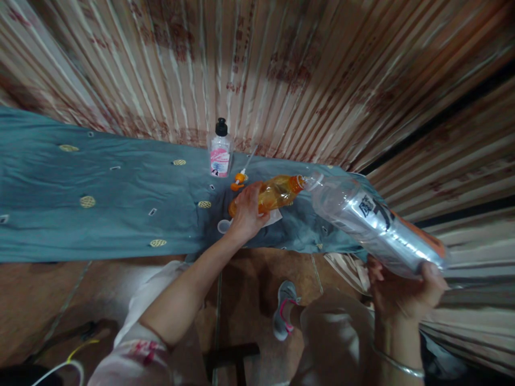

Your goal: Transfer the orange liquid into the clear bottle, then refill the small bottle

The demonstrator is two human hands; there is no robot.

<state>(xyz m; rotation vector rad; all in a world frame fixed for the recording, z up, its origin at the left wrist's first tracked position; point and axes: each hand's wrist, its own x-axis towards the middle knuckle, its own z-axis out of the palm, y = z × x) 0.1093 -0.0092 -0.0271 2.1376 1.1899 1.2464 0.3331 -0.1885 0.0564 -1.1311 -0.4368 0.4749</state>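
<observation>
My left hand (247, 213) is wrapped round an orange-tinted bottle (277, 194), which is tilted with its neck to the right. In my right hand (406, 287) lies a large clear plastic bottle (374, 225) with a silver and orange label, gripped near its base. Its mouth meets the orange bottle's neck; whether liquid passes between them I cannot make out. Behind my left hand lies an orange pump top (238, 181) with a thin tube. A small whitish cap or cup (223, 226) sits just left of that hand, and a white paper-like piece (273, 217) shows beneath the bottle.
A clear bottle with a black cap and pink label (220, 155) stands at the back of the teal cloth (120, 187). Pleated curtains (241, 64) hang behind and to the right. Below are a tiled floor (237, 273) and a shoe (286, 311).
</observation>
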